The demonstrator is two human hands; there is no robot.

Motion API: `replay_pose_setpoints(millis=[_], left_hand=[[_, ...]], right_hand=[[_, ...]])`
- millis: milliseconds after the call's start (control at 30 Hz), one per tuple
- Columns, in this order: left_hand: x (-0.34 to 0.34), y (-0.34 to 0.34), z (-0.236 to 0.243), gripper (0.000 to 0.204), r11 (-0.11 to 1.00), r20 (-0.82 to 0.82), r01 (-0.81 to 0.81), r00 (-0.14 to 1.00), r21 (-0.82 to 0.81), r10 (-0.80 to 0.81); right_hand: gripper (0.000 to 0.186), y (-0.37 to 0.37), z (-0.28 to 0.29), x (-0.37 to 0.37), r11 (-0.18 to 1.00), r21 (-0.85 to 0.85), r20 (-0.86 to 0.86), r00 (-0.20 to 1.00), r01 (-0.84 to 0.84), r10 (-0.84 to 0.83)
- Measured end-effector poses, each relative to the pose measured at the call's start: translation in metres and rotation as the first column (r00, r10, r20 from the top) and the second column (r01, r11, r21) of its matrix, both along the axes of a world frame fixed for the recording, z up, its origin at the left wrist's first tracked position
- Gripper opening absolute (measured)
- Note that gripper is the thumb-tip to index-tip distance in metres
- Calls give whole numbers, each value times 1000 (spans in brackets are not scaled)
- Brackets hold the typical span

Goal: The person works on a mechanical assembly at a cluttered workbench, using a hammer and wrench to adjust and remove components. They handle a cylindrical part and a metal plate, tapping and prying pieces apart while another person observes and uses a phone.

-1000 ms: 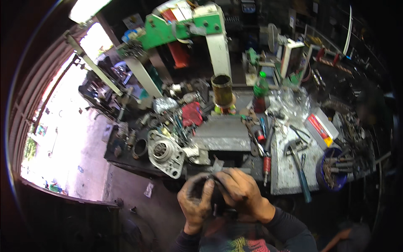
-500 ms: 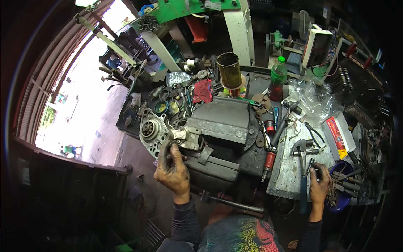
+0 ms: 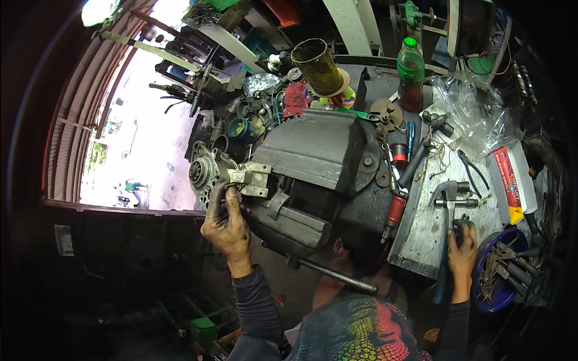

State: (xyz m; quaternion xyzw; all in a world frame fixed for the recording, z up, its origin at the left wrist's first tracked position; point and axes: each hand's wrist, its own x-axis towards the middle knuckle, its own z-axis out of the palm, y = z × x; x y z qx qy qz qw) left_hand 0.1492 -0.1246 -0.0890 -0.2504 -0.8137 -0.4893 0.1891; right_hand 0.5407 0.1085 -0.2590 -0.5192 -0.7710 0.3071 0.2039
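My left hand (image 3: 226, 225) has its fingers pinched at the lower edge of a metal bracket (image 3: 247, 174) on a round cast-metal housing (image 3: 205, 171); what lies between the fingertips is unclear. The housing sits at the left end of a large grey bench vise (image 3: 307, 150). My right hand (image 3: 462, 253) is curled at the board (image 3: 415, 234) beside a hammer (image 3: 450, 195), around something dark that I cannot make out. Pliers (image 3: 472, 171) and a red-handled tool (image 3: 394, 210) lie nearby.
Scattered metal parts (image 3: 238, 129), a soiled cylinder (image 3: 310, 66) and a green-capped bottle (image 3: 410, 78) stand behind the vise. A blue tub of tools (image 3: 500, 277) and an open box (image 3: 512, 180) are at the right. The vise handle (image 3: 331, 277) sticks out toward me. A bright doorway is at the left.
My hands have separated from their earlier place together near my body: the left moved up to the housing, the right out to the board. The view has also shifted.
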Motion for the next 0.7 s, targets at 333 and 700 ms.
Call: replay_pose_setpoints(millis=[333, 700], left_hand=[[2, 1, 7, 24, 986, -130, -29, 991, -166, 8], [5, 5, 0, 23, 989, -127, -64, 991, -136, 47]], right_hand=[[42, -3, -25, 3, 999, 30, 46, 999, 20, -21], [63, 24, -48, -17, 998, 54, 280, 958, 44, -58]])
